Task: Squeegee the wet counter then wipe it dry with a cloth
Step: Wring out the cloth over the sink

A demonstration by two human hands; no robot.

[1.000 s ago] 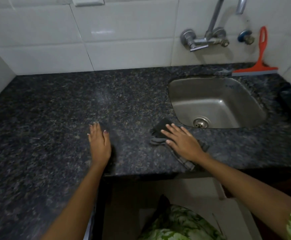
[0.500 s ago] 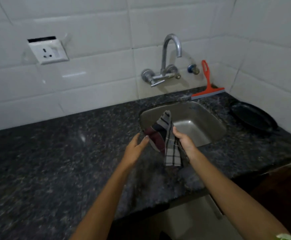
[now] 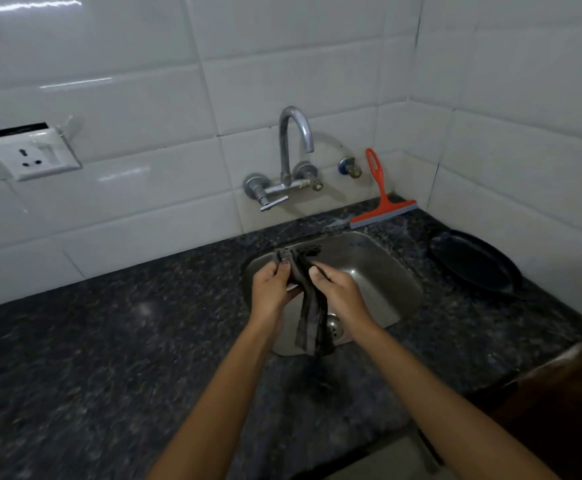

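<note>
Both hands raised over the steel sink (image 3: 383, 271), gripping one dark cloth (image 3: 308, 299) between them. Left hand (image 3: 270, 289) curled round the upper part of the cloth, thumb pressed against the fabric near its bunched top. Right hand (image 3: 340, 292) just beside it, fingers and thumb closed on the same bundle from the other side. Cloth gathered into a narrow rope shape, top end bunched above the thumbs, lower end hanging loose between the wrists, down past the sink drain (image 3: 334, 325) toward the near rim. Fabric pattern blurred, too dark to tell. Dark speckled granite counter (image 3: 109, 358) spreading left of the sink and along the near edge. Red squeegee (image 3: 381, 206) standing at the back of the counter behind the sink, blade on the stone, handle leaning up against the white tiled wall (image 3: 144, 98). Curved metal tap (image 3: 293, 157) mounted on the wall above the sink, a small valve (image 3: 350, 168) beside it. Black flat pan (image 3: 476, 265) lying on the counter to the right of the sink, near the side wall. White power socket (image 3: 31, 154) on the tiles far to the left.
</note>
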